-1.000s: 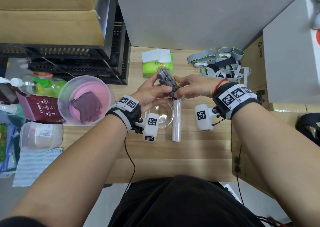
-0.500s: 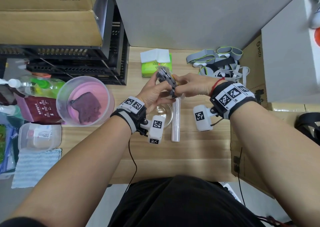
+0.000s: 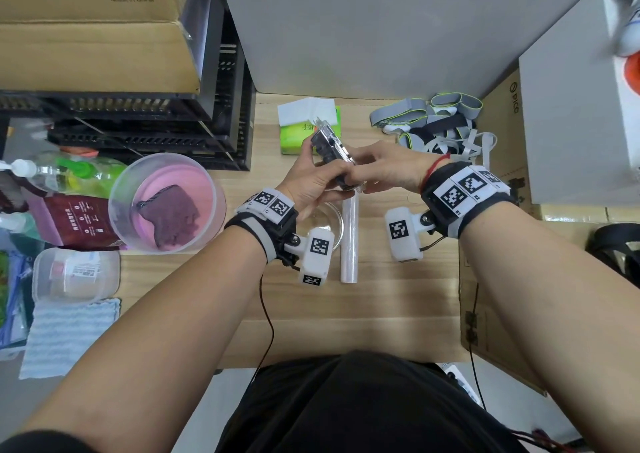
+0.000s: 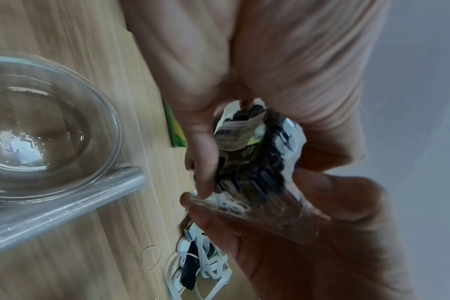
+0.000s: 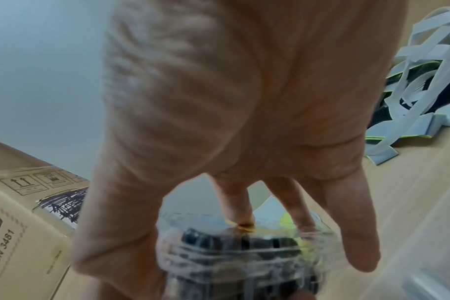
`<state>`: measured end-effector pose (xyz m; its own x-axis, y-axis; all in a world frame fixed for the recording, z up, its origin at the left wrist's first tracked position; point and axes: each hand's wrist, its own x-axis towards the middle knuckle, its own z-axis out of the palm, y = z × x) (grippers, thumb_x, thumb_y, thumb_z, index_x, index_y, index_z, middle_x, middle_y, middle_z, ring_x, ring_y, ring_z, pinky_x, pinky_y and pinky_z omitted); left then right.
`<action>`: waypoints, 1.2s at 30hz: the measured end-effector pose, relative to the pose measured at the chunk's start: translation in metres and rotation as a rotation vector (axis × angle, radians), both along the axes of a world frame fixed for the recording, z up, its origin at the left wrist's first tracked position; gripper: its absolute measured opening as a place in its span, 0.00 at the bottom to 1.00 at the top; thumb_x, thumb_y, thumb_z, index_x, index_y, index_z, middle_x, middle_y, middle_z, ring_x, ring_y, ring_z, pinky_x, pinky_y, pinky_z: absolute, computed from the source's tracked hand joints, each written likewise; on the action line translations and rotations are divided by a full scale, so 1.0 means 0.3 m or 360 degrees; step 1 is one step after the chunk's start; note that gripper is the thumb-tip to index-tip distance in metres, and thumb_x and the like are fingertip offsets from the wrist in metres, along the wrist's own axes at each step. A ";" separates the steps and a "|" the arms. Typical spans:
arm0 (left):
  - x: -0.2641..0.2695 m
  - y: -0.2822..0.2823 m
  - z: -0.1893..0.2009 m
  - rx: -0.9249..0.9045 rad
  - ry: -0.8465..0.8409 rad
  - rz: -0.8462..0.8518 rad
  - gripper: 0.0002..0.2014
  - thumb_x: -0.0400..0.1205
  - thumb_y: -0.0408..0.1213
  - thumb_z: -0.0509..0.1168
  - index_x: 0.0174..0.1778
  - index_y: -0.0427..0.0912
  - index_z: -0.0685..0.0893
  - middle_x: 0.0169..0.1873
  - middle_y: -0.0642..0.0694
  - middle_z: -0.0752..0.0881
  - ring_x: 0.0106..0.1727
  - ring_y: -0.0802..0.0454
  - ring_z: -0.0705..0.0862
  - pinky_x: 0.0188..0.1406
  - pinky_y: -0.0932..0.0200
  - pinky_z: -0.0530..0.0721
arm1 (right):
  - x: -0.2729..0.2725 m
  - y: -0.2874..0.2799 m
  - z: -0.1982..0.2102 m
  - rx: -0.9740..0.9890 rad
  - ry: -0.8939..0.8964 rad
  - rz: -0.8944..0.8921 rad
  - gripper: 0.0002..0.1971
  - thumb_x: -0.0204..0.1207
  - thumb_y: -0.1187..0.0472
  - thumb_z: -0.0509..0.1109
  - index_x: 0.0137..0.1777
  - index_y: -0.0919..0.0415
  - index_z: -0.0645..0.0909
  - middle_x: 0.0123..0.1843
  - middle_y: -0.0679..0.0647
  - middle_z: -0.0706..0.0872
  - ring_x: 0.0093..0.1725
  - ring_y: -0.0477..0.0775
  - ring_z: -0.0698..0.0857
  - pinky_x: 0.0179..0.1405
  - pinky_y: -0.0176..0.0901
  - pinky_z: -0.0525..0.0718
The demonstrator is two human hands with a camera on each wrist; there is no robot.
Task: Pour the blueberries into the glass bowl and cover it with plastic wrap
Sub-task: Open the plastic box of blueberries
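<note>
A clear plastic box of blueberries point(image 3: 332, 154) is held tilted on edge above the wooden table by both hands. My left hand point(image 3: 322, 175) grips its left side, thumb across the labelled face point(image 4: 234, 132). My right hand point(image 3: 360, 179) pinches its right edge with its fingers on the box point(image 5: 244, 253). I cannot tell whether the lid is open. The empty glass bowl point(image 3: 330, 222) point(image 4: 39, 121) stands under the left wrist, partly hidden. The plastic wrap roll point(image 3: 349, 241) point(image 4: 64, 207) lies against the bowl's right side.
A translucent tub with a purple cloth point(image 3: 166, 203) stands at the left, by bottles and a small lidded container point(image 3: 76, 272). A green tissue pack point(image 3: 304, 127) and a pile of straps point(image 3: 440, 123) lie at the back. Black crates point(image 3: 138, 123) and a white box point(image 3: 571, 123) flank the table.
Both hands have kept hold of the blueberry box above the bowl. The left wrist has shifted slightly to the right; the box has hardly moved.
</note>
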<state>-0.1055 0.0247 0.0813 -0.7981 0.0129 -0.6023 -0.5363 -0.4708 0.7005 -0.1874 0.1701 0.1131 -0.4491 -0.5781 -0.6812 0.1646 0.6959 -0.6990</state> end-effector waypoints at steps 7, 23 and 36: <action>0.010 0.009 0.008 0.0100 -0.0006 0.0041 0.38 0.69 0.25 0.69 0.77 0.42 0.67 0.57 0.36 0.83 0.49 0.40 0.88 0.45 0.39 0.92 | -0.004 0.005 -0.005 0.0104 0.0008 0.0037 0.31 0.56 0.43 0.76 0.64 0.46 0.84 0.45 0.45 0.84 0.43 0.51 0.79 0.64 0.54 0.83; 0.014 0.016 -0.006 0.0056 -0.0022 0.0021 0.37 0.67 0.26 0.66 0.76 0.44 0.69 0.51 0.42 0.86 0.43 0.43 0.89 0.47 0.37 0.92 | 0.006 0.026 0.029 0.0002 -0.0128 -0.0007 0.31 0.56 0.49 0.75 0.65 0.45 0.85 0.48 0.57 0.82 0.50 0.49 0.82 0.62 0.52 0.87; -0.016 0.023 -0.006 0.0402 -0.0023 0.0123 0.21 0.76 0.27 0.51 0.60 0.34 0.83 0.48 0.37 0.87 0.50 0.40 0.86 0.73 0.32 0.77 | -0.013 -0.014 0.061 0.0168 0.0191 -0.0117 0.33 0.59 0.34 0.79 0.59 0.54 0.89 0.45 0.57 0.89 0.45 0.46 0.85 0.57 0.50 0.90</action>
